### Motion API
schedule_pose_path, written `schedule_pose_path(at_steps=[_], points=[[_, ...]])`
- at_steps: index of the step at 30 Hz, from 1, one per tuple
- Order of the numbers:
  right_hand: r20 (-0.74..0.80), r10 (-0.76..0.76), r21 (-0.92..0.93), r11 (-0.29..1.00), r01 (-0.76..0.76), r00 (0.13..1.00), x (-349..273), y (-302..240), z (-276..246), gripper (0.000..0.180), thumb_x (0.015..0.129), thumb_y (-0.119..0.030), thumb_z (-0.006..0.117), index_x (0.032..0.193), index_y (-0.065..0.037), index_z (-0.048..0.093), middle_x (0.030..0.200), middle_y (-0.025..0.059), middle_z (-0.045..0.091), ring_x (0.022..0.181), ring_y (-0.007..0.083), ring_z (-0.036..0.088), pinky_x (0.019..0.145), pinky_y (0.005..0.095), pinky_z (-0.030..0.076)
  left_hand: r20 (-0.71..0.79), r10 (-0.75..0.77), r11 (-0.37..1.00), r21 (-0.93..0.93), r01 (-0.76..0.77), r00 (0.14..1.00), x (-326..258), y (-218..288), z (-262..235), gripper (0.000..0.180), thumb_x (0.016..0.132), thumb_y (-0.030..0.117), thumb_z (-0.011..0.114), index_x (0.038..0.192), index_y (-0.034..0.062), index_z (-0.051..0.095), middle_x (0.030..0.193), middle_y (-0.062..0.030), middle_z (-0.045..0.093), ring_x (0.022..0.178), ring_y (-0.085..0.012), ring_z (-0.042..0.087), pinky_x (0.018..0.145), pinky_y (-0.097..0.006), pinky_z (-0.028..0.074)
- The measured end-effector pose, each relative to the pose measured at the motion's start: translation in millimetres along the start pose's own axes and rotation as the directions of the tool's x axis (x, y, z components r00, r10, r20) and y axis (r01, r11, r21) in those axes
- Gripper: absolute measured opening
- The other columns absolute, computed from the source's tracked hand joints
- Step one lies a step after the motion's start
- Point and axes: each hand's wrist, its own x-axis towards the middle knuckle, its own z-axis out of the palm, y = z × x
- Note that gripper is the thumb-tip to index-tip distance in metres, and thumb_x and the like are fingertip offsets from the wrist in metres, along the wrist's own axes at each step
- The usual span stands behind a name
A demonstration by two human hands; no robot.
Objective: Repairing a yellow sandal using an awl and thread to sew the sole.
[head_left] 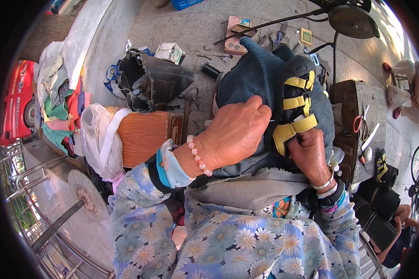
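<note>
A black sandal (295,103) with yellow straps lies across my lap on dark blue denim cloth (246,76), its toe pointing away from me. My right hand (308,153) is closed on the heel end of the sandal, by the lowest yellow strap (295,129); its fingertips are partly hidden there. Just left of that strap, my left hand (237,132) is closed in a pinch, knuckles up. A short, thin white line, which looks like thread, runs from its fingers toward the sandal. A grey cloth (251,190) with a frayed edge covers my lap nearer to me.
Scissors (362,122) with red handles lie on a wooden box (347,153) at the right. Another yellow-strapped sandal (381,167) is beyond it. At the left are a wooden case (142,139), a hammer (188,104) and a torn black bag (158,81). A metal machine (351,21) stands far right.
</note>
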Motion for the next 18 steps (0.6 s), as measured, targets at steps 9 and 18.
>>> schedule_pose_path(at_steps=[9,18], points=[[0.001,-0.004,-0.077,0.997,0.004,1.000,-2.5,0.8,-1.5,0.018,0.072,0.005,0.055,0.086,0.003,0.065,0.080,0.0215,0.064,0.081,0.0375,0.065,0.064,0.0344,0.051,-0.002,-0.015,0.997,0.078,0.015,1.000,9.7,3.4,8.4,0.016,0.082,0.014,0.065,0.086,0.0033,0.053,0.083,-0.0127,0.053,0.068,-0.0322,0.061,0.058,-0.042,0.050],[-0.002,-0.045,-0.093,0.995,0.045,0.999,-3.3,2.1,-1.1,0.016,0.072,0.006,0.055,0.084,0.002,0.065,0.078,0.0206,0.064,0.078,0.0386,0.064,0.063,0.0369,0.051,-0.052,-0.026,0.992,0.123,0.033,0.998,6.8,3.8,11.1,0.020,0.082,0.019,0.066,0.082,0.0052,0.053,0.079,-0.0101,0.052,0.065,-0.0288,0.061,0.054,-0.038,0.050]])
